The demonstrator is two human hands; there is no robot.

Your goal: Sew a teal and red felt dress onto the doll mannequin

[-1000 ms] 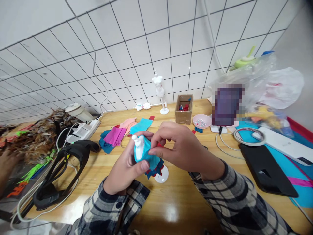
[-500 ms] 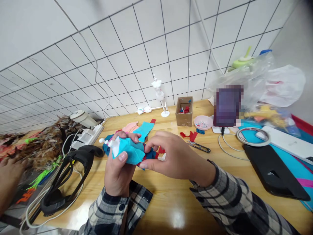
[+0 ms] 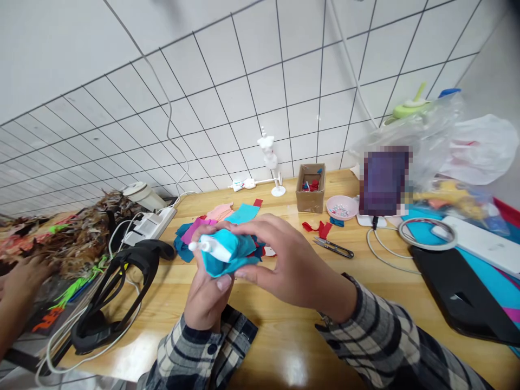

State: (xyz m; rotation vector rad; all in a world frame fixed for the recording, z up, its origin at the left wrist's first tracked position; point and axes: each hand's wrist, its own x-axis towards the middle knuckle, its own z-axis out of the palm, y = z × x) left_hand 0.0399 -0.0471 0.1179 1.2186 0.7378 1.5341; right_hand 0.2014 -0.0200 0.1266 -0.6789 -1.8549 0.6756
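A small white dress form [image 3: 219, 249], wrapped in turquoise cloth [image 3: 242, 245], lies tilted in my hands, its knobbed neck toward the left. My left hand [image 3: 209, 300] grips it from below, thumb pressed on the front of the cloth. With fingers over the top and thumb underneath, my right hand [image 3: 286, 262] holds the cloth-covered lower part. Darker blue and red cloth shows under the right fingers; the stand end is mostly hidden there. Behind my hands lie a flat turquoise piece [image 3: 244, 213], a pink piece [image 3: 219, 212] and a magenta piece [image 3: 195, 230].
Thread snips [image 3: 333, 248] lie beside red scraps [image 3: 320, 228]. Further back are a cardboard box [image 3: 311, 201], a pink bowl of beads [image 3: 342, 208] and another white dress form [image 3: 268, 154]. A black headset frame [image 3: 117, 292] sits left, near a co-worker's hand [image 3: 30, 276].
The dress form has turned so more of its white upper body shows. My right fingers have gone from pinching the lower cloth to wrapping over it. The view has shifted slightly.
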